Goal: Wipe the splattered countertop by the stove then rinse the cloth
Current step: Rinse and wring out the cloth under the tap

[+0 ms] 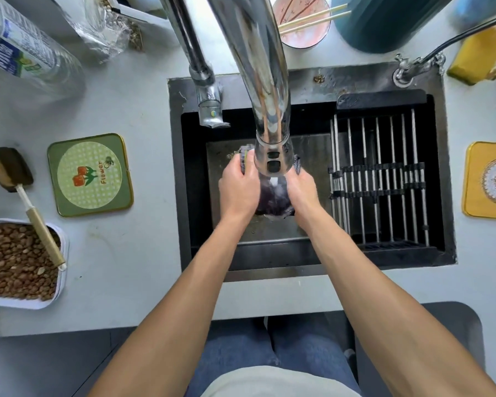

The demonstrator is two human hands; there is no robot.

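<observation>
A dark purple-grey cloth (pixel 273 200) hangs bunched between my two hands inside the black sink (pixel 195 253). My left hand (pixel 239 186) grips the cloth's left side and my right hand (pixel 301 190) grips its right side. The chrome tap (pixel 271 156) ends right above the cloth, and water runs from its spout onto the fabric. The spout hides part of the cloth's top. The pale countertop (pixel 143 253) surrounds the sink.
A metal dish rack (pixel 381 179) fills the sink's right half. To the left of the sink lie a green square coaster (pixel 90 174), a sponge brush (pixel 12 170) and a white tray of nuts (pixel 17 265). A yellow coaster (pixel 490 180) sits right. A pink bowl with chopsticks (pixel 304 21) stands behind.
</observation>
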